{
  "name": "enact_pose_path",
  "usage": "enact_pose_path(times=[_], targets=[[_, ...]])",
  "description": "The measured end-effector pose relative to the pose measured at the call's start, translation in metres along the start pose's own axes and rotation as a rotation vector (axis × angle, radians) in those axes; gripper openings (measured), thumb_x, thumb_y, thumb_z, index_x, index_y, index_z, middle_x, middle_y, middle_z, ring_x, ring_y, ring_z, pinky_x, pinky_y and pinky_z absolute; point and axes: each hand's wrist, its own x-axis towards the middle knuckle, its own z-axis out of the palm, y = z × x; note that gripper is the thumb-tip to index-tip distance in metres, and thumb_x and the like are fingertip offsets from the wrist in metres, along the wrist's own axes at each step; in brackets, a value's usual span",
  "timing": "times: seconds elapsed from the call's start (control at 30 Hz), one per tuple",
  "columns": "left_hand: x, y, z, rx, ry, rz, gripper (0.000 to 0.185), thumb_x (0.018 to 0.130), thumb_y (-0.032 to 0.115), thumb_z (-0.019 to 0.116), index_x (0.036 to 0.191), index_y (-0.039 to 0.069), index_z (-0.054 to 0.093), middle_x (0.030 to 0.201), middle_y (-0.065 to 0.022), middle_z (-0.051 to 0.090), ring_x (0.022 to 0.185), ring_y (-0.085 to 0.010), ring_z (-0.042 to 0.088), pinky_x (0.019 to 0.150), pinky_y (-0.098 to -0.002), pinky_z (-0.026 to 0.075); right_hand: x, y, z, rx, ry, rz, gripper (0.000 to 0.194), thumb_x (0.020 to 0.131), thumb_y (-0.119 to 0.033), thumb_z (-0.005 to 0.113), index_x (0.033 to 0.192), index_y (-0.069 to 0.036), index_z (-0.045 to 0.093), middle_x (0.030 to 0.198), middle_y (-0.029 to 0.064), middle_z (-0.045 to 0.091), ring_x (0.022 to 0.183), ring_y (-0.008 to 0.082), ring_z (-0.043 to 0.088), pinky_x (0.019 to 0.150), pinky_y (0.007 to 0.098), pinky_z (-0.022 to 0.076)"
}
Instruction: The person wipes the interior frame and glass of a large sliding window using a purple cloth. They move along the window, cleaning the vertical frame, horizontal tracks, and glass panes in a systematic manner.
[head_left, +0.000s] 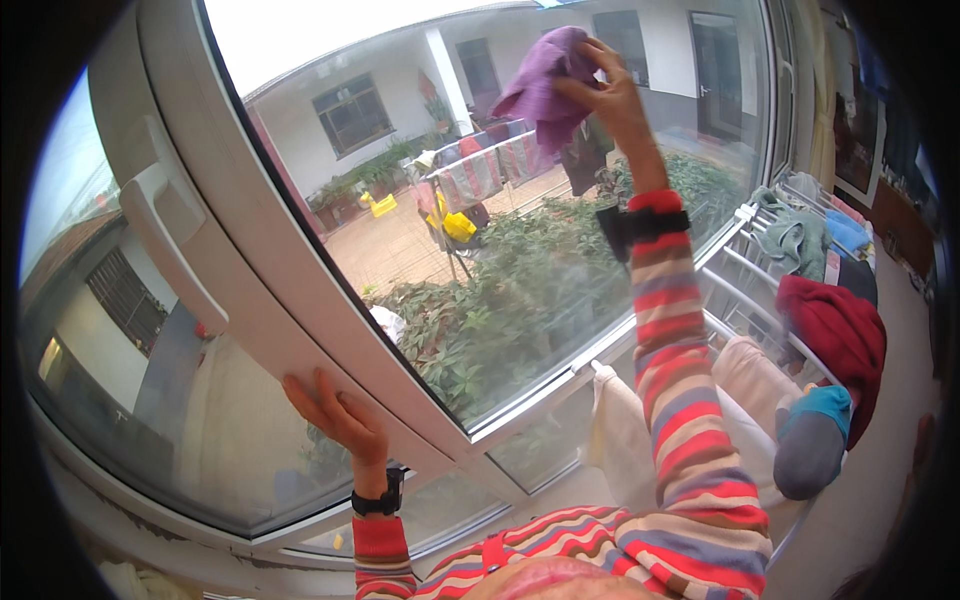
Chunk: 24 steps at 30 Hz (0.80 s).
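My right hand (611, 90) is raised high in front of the large window pane (525, 300), with a crumpled purple cloth (551, 82) held between thumb and fingers against or close to the glass. Lower left, my left hand (341, 420) rests on the white window frame (300, 337), its fingers spread and nothing in it. Above that hand, a white window handle (169, 247) is fixed to the frame. Black bands circle both wrists over or beside the striped sleeves.
At the right stands a white drying rack (742, 277) with a dark red cloth (840, 337), a grey-green towel (791, 232) and a grey and teal item (814, 446). A pale cloth (619, 427) hangs below the window's lower rail. Outside are shrubs and a laundry rack.
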Motion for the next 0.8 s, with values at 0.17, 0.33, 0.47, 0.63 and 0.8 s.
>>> enact_pose_path(times=[0.17,0.33,0.47,0.63,0.8], targets=[[-0.001,-0.001,0.000,0.003,-0.008,-0.015,0.043,0.106,0.010,0.040,0.147,-0.002,0.045,0.162,-0.0307,0.020,0.149,-0.0493,0.024,0.121,-0.0556,0.022,-0.022,-0.032,0.084,-0.493,0.327,-0.388,0.079,0.080,-0.044,0.082,0.142,-0.006,0.052,0.147,0.0215,0.046,0.138,0.0428,0.040,0.116,0.0520,0.0325],[-0.003,-0.001,0.002,0.017,-0.002,-0.025,0.043,0.107,0.013,0.039,0.148,-0.001,0.044,0.162,-0.0303,0.020,0.149,-0.0494,0.025,0.120,-0.0558,0.024,-0.091,-0.126,0.183,-0.308,-0.160,-0.648,0.068,0.079,-0.057,0.074,0.134,-0.020,0.059,0.153,0.0174,0.041,0.143,0.0401,0.036,0.115,0.0586,0.0262],[-0.004,-0.002,0.002,0.061,0.002,-0.048,0.043,0.109,0.015,0.037,0.149,0.001,0.043,0.162,-0.0303,0.021,0.149,-0.0492,0.026,0.119,-0.0557,0.025,-0.079,-0.122,0.192,-0.270,-0.230,-0.771,0.059,0.081,-0.057,0.071,0.133,-0.031,0.060,0.158,0.0093,0.038,0.147,0.0352,0.032,0.113,0.0638,0.0224],[-0.003,0.001,0.003,0.103,0.017,-0.024,0.044,0.109,0.016,0.035,0.150,0.000,0.041,0.162,-0.0311,0.021,0.148,-0.0496,0.026,0.119,-0.0556,0.026,-0.011,-0.069,0.144,-0.378,-0.151,-0.740,0.057,0.087,-0.052,0.068,0.138,-0.031,0.056,0.157,0.0085,0.038,0.149,0.0340,0.029,0.108,0.0685,0.0234],[0.000,0.008,0.004,0.136,0.024,-0.020,0.046,0.109,0.014,0.033,0.152,-0.001,0.037,0.163,-0.0314,0.018,0.149,-0.0499,0.025,0.119,-0.0557,0.026,0.085,0.001,0.061,-0.731,0.122,-0.794,0.054,0.084,-0.056,0.071,0.129,-0.029,0.062,0.146,0.0095,0.049,0.142,0.0337,0.038,0.103,0.0682,0.0340]])
